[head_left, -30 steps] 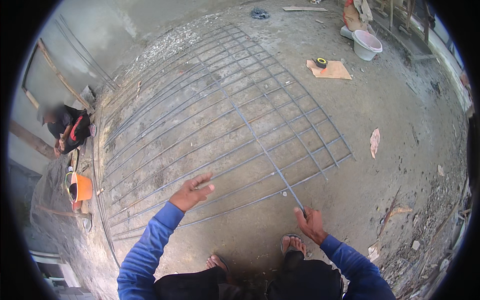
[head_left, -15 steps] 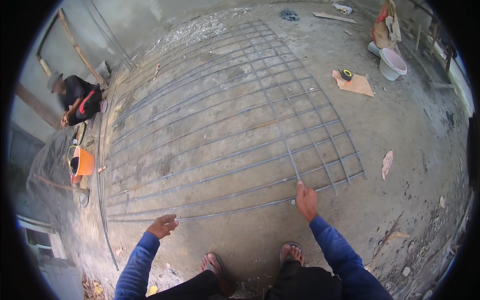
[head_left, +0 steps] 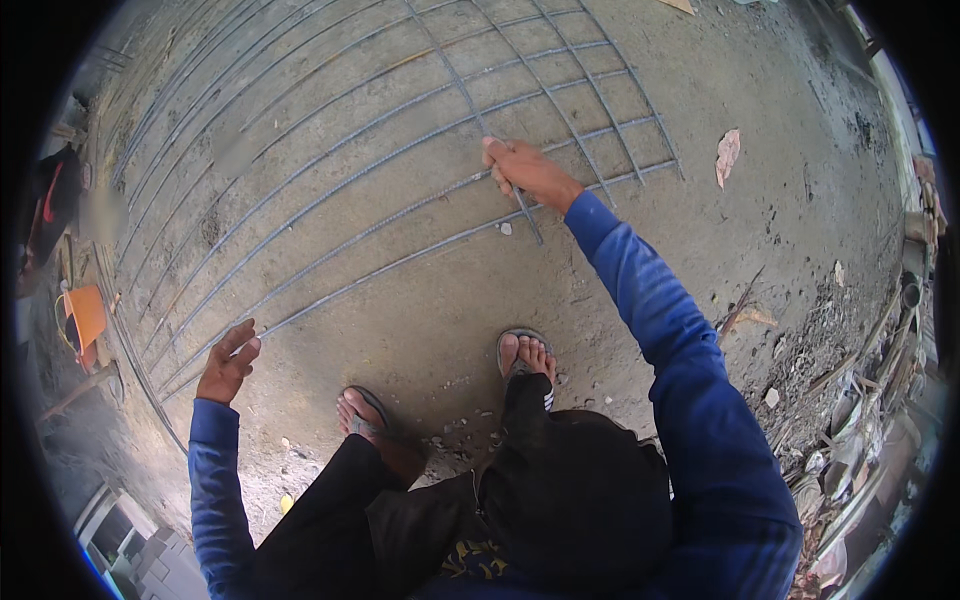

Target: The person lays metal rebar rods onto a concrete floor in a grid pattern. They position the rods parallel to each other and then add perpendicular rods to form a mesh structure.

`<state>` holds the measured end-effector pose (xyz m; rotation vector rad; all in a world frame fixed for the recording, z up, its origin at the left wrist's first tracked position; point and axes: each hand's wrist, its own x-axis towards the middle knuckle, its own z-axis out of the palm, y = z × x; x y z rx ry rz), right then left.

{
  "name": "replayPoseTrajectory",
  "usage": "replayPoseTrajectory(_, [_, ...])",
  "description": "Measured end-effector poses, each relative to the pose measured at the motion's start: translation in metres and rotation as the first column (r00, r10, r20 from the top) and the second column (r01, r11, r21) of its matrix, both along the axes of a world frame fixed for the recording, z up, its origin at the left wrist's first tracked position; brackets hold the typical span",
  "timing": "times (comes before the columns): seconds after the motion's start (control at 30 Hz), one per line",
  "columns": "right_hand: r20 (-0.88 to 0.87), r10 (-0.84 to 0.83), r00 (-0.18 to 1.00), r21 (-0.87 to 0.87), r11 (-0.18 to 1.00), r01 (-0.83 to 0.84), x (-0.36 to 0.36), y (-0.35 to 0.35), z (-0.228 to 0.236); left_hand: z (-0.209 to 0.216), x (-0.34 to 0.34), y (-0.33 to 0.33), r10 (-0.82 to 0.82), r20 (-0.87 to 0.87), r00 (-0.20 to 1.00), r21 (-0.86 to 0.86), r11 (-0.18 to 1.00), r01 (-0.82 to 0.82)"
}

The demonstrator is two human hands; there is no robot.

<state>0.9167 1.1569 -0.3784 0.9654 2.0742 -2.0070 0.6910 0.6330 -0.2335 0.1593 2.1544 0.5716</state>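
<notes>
A grid of grey steel rebar (head_left: 350,180) lies on the bare ground, long rods crossed by shorter ones at its right end. My right hand (head_left: 535,175) is closed around the leftmost short crossing rebar rod (head_left: 450,70). That rod's near end sticks out past my hand, beyond the nearest long rod (head_left: 400,262). Beside the left ends of the long rods hovers my left hand (head_left: 228,365), open, with fingers apart and nothing in it. Whether its fingertips touch a rod I cannot tell.
At the left edge are an orange bucket (head_left: 86,315) and part of another person (head_left: 48,215) in dark clothes. Further rods (head_left: 128,345) lie along the left. A pinkish scrap (head_left: 728,157) rests right of the grid. Debris (head_left: 850,450) lines the right edge.
The view has tipped down toward my feet. My right hand now grips farther up the crossing rod, whose near end shows past it. My left hand remains open near the grid's left side.
</notes>
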Motion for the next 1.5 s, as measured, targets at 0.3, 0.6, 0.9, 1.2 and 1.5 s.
replayPoseTrajectory(0.3, [0.233,0.227,0.946,0.314,0.903,-0.294,-0.009,0.069,-0.013,0.007,-0.002,0.011,-0.031,-0.020,0.999,-0.065,0.997,0.029])
replayPoseTrajectory(0.6, [-0.075,-0.029,0.997,0.574,0.816,0.067,-0.016,0.028,-0.049,-0.022,0.003,-0.025,-0.319,-0.199,0.927,-0.157,0.944,0.291])
replayPoseTrajectory(0.9, [-0.168,-0.114,0.979,0.801,0.564,0.203,-0.007,0.033,-0.055,0.023,-0.031,-0.027,-0.210,-0.349,0.913,-0.297,0.949,0.105])
replayPoseTrajectory(1.2, [-0.017,-0.034,0.999,0.773,0.633,0.035,-0.001,0.019,-0.026,0.120,-0.049,-0.008,-0.363,-0.497,0.788,-0.428,0.893,0.141])
replayPoseTrajectory(1.5, [-0.071,0.004,0.997,0.927,0.369,0.065,-0.011,0.020,0.011,0.091,-0.111,-0.049,-0.331,-0.249,0.910,-0.489,0.854,0.177])
